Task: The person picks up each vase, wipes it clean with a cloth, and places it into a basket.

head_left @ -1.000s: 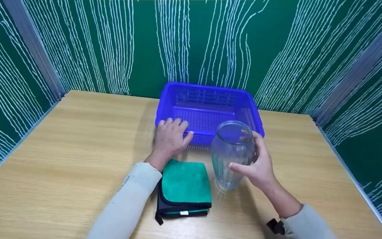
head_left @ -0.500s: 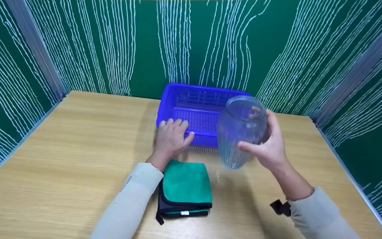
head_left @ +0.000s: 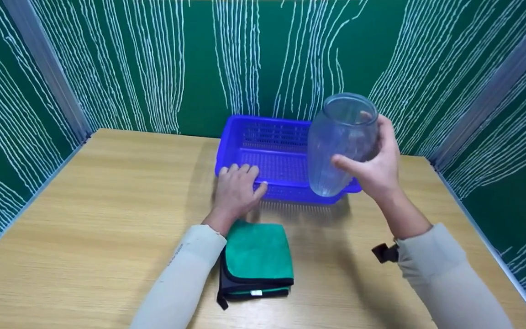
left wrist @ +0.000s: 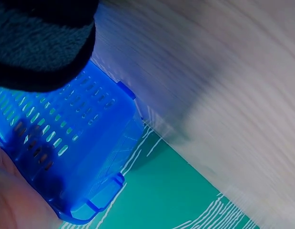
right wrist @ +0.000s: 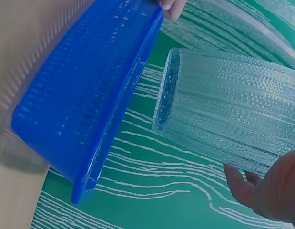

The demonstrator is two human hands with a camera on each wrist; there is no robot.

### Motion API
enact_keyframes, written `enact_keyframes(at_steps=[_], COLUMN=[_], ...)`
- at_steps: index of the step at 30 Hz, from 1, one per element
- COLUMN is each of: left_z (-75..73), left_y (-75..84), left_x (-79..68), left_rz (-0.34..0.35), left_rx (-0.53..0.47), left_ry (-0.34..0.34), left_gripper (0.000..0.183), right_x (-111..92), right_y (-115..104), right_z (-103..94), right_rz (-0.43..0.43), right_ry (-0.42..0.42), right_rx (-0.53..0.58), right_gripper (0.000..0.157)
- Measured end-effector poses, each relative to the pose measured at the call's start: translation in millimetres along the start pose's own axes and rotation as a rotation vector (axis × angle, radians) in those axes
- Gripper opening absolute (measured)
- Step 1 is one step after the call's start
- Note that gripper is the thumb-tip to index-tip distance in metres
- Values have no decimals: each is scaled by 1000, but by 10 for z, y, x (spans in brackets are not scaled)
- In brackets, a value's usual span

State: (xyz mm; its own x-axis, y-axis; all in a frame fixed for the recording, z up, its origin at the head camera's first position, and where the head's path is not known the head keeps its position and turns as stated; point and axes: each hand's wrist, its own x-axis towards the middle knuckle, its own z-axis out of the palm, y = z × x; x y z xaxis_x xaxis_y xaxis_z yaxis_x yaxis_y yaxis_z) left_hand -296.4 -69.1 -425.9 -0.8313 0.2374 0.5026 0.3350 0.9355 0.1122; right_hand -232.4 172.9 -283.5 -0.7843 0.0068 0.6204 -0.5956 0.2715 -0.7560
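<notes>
My right hand (head_left: 379, 167) grips a clear ribbed glass vase (head_left: 336, 141), thumb on the near side and fingers round the far side. Held up mouth-first and slightly tilted, the vase overlaps the right part of the blue plastic basket (head_left: 281, 194) in the head view. From the right wrist, the base of the vase (right wrist: 228, 105) shows beyond the basket's rim (right wrist: 123, 105), with a gap between them. My left hand (head_left: 236, 189) holds the basket's near left rim, its fingers hooked over the edge. Through the slots of the basket (left wrist: 97, 138), dark finger shapes show in the left wrist view.
A folded green cloth with black edging (head_left: 258, 251) lies on the wooden table (head_left: 107, 219) in front of the basket, close to my left forearm. Green walls with white wavy lines (head_left: 199, 59) stand behind and at both sides.
My right hand has lifted the vase from near the tabletop, up and slightly right, to above the basket's right side. My left hand stays on the rim; basket and cloth have not moved.
</notes>
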Motion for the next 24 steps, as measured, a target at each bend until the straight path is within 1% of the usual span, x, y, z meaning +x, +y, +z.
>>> enact_keyframes(at_steps=[3,5,11,14,19,24], left_z=[0,-5,-46,-61,-67,-59], left_y=[-8,-9,-2,0,16,28], left_x=[-9,-9,17,28,23,17], left_rz=[8,11,-19,-35,-34,-35], left_rx=[7,13,30,40,19,15], left_ry=[6,-2,-74,-95,-101,-98], left_gripper=[36,35,40,43,45,43], right_x=[53,87,178,202,193,180], right_y=[27,59,180,263,428,564], right_z=[35,48,88,112,111,115], right_rz=[-2,5,54,91,140,154], right_ry=[21,40,99,125,149,146], right_rx=[-10,-19,-44,-54,-58,-75], right_gripper=[76,75,75,77,78,79])
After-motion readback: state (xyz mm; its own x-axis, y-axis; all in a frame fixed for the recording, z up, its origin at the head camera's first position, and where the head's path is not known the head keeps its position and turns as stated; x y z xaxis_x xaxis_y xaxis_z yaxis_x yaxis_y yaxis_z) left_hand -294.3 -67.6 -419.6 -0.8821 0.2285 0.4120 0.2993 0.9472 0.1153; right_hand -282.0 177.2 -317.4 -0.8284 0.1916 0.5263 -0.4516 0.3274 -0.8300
